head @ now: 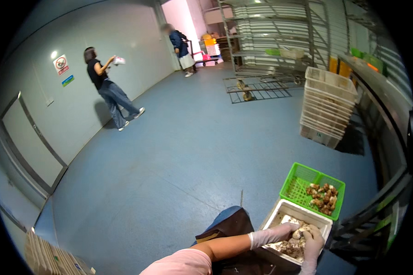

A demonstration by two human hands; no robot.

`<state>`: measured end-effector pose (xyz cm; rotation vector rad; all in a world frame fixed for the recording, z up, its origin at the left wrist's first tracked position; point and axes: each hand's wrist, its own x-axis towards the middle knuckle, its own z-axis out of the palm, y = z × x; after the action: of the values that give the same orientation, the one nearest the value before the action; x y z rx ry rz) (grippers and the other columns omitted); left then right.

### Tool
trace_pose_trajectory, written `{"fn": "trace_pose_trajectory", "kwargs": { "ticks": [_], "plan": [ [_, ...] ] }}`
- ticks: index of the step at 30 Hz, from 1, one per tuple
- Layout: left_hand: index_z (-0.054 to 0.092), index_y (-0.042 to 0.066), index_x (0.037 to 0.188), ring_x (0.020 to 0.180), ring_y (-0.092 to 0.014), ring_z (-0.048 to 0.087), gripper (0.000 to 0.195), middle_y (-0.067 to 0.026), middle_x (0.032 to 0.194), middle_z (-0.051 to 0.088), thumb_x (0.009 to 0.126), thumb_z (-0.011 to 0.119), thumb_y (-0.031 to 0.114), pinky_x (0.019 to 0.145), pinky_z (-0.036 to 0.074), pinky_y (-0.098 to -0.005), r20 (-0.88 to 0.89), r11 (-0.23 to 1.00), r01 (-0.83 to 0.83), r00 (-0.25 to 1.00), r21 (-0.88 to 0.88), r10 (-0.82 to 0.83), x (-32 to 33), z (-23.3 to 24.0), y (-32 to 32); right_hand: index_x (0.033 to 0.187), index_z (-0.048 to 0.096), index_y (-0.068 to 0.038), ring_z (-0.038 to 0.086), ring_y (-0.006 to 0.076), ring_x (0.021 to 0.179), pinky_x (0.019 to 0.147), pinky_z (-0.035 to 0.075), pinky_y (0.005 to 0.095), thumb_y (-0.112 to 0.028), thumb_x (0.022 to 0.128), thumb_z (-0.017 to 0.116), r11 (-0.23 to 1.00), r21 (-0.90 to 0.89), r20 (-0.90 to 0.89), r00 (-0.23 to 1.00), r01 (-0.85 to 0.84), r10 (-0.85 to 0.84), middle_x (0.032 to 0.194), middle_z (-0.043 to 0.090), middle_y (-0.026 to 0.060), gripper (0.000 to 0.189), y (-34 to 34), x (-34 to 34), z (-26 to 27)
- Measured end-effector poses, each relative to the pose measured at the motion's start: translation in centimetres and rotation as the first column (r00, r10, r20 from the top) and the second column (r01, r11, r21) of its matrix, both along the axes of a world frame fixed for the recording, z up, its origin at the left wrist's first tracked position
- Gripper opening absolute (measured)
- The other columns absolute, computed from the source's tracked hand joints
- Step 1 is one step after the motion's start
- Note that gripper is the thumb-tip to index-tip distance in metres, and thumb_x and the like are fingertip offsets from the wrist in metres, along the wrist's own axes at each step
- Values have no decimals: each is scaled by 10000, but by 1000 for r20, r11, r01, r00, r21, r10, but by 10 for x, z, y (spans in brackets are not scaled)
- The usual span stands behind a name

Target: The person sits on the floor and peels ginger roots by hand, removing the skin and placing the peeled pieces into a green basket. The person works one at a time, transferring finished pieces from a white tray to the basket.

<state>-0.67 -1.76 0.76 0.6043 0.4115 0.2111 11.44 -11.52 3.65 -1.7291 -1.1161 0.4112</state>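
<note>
Both of my hands wear pale thin gloves and meet over a white box (325, 223) at the lower right. My left hand (284, 232) reaches in from the left, its fingertips on a pale mushroom (297, 234). From the right, my right hand (313, 238) grips the same piece, partly hiding it. Beneath them, the box holds dirty scraps and dark crumbs (290, 249). Just beyond its far rim sits a green plastic basket (297, 168), with several brown-capped mushrooms (325, 199) piled in its right half.
A tall stack of clear plastic crates (327, 106) stands on the blue floor (179, 147). Behind are a metal rack (272, 34) and a low wire grate (261, 90). One person (106, 86) is by the left wall, another (182, 48) near the doorway. A metal bench (382, 89) runs along the right.
</note>
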Motion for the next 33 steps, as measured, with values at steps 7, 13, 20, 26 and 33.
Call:
{"fn": "trace_pose_trajectory", "kwargs": {
  "ticks": [7, 13, 20, 26, 33],
  "plan": [
    [504, 136, 1066, 853, -93, 545, 244, 40, 949, 584, 914, 390, 289, 736, 473, -344, -27, 993, -21, 999, -116, 18, 9, -36, -2, 830, 589, 65, 552, 173, 712, 684, 444, 291, -63, 767, 581, 954, 89, -74, 957, 286, -280, 803, 619, 90, 143, -1, 28, -51],
    [513, 134, 1003, 754, -92, 500, 215, 44, 859, 536, 901, 438, 308, 668, 447, -304, 47, 999, -27, 999, 42, 25, 4, -26, -5, 1134, 560, -96, 515, 207, 1001, 846, 421, 297, -68, 760, 631, 934, -301, 68, 973, -192, 222, 1134, 530, 122, 382, -24, 51, -44],
    [511, 93, 793, 600, -96, 427, 273, 12, 693, 467, 897, 458, 340, 553, 385, -253, -59, 867, 76, 997, 492, -54, -4, -27, -6, 983, 591, 17, 553, 178, 894, 809, 423, 277, -59, 767, 610, 970, -118, -144, 970, -214, 196, 957, 616, 92, 230, -23, 14, -21],
    [485, 87, 767, 562, -91, 420, 308, 1, 674, 459, 896, 449, 364, 524, 382, -242, -71, 873, 39, 997, 485, -5, -3, -20, -9, 1025, 588, 27, 542, 181, 967, 863, 401, 269, -65, 776, 610, 984, -42, -356, 923, -173, 147, 1047, 602, 105, 266, -21, -8, 8],
    [541, 91, 854, 591, -107, 470, 286, -13, 716, 505, 888, 470, 366, 541, 406, -253, -140, 857, 88, 990, 508, -19, 2, -27, -2, 1017, 591, 28, 558, 186, 913, 814, 435, 275, -39, 777, 597, 986, -64, -123, 982, -154, 145, 1012, 614, 105, 249, -13, 11, -30]
  ]
}}
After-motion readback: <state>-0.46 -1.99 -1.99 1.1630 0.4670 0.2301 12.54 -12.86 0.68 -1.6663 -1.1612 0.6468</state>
